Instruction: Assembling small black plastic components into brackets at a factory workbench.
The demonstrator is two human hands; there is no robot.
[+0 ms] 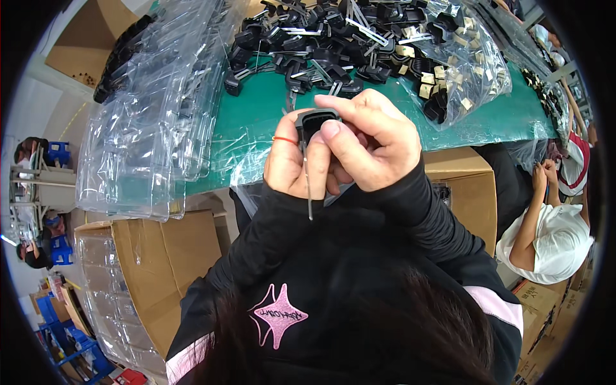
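At the centre of the frame, the left hand (287, 162) and the right hand (382, 144) both pinch a black part (316, 116), its thin metal strip (307, 176) hanging down past the left palm; the fingers hide its underside, and several fingertips are curled out of sight. Just right of centre, the right forearm covers part of a cardboard box (471, 170), whose dark contents are hard to make out. At lower left, clear plastic packaging (106, 279) sits against another carton (183, 250). Beyond the hands, on the green table (253, 114), stacked clear trays (154, 109) fill the upper left, black pieces with metal strips (314, 42) heap up at top centre, cut off by the edge, and a clear bag (497, 74) with black and pale yellow pieces lies upper right. A co-worker in a white shirt (548, 247) sits at far right.
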